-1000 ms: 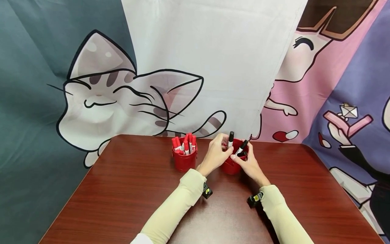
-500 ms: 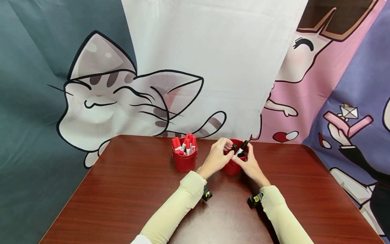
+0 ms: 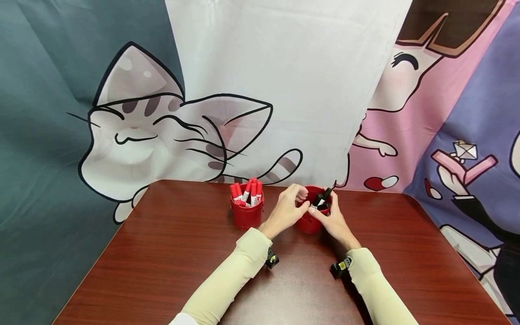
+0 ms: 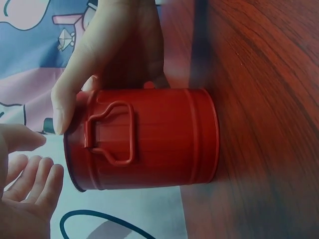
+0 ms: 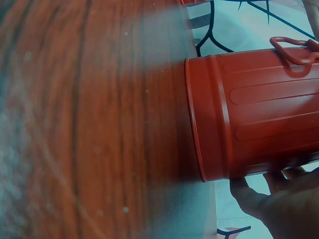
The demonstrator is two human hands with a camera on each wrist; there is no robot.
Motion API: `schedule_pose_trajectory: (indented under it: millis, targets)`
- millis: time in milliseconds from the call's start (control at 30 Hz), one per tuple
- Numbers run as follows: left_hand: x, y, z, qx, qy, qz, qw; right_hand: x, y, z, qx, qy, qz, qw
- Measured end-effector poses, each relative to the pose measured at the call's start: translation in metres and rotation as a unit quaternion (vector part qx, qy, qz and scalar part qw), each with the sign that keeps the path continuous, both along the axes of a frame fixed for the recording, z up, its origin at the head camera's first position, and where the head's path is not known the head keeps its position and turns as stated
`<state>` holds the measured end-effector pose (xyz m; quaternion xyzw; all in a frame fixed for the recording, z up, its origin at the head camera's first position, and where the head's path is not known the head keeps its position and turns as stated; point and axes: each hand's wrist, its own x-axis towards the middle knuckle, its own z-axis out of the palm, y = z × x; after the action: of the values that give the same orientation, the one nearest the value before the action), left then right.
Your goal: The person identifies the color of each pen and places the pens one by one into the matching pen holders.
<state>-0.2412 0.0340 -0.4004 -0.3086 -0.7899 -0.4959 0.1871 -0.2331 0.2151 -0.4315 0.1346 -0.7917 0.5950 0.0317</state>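
A red metal bucket (image 3: 308, 225) with black-capped markers (image 3: 318, 199) leaning inside stands toward the back of the table. My right hand (image 3: 335, 221) grips it from the right, thumb at the near rim. In the left wrist view that thumb lies over the rim of the bucket (image 4: 159, 139), close to one dark cap. My left hand (image 3: 285, 208) hovers at the bucket's left rim, fingers loosely bent and holding nothing. The right wrist view shows the bucket's ribbed wall (image 5: 274, 109) with the right hand's fingers (image 5: 294, 209) against its side.
To the left, a second red bucket (image 3: 248, 220) holds several red-capped markers (image 3: 253, 194). Both buckets stand near the far edge of the brown wooden table (image 3: 162, 253). Behind it hangs a printed cloth (image 3: 317, 90) with a cartoon cat.
The upright black-capped marker in my left hand has gone down into the right bucket and been let go. The left hand has drawn slightly left; the right hand keeps its grip.
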Motion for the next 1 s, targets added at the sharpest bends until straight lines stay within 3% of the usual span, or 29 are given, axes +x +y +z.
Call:
schedule_pose_trajectory:
  millis: [367,600,800,1000]
  targets:
    - [0.007,-0.020,0.004,0.014,-0.013,-0.006,0.9998,-0.015,0.009,-0.026,-0.009,0.006,-0.006,0.9999]
    - [0.013,-0.039,0.007,0.015,-0.012,0.006,0.9998,-0.017,0.008,-0.025,-0.017,-0.003,-0.007,0.9998]
    - [0.018,-0.058,0.005,-0.015,-0.022,0.003,0.9996,-0.017,0.010,-0.026,-0.010,-0.006,-0.008,0.9999]
    - [0.027,-0.083,0.000,-0.047,-0.049,0.001,0.9977,-0.011,0.007,-0.013,-0.020,-0.022,0.001,0.9996]
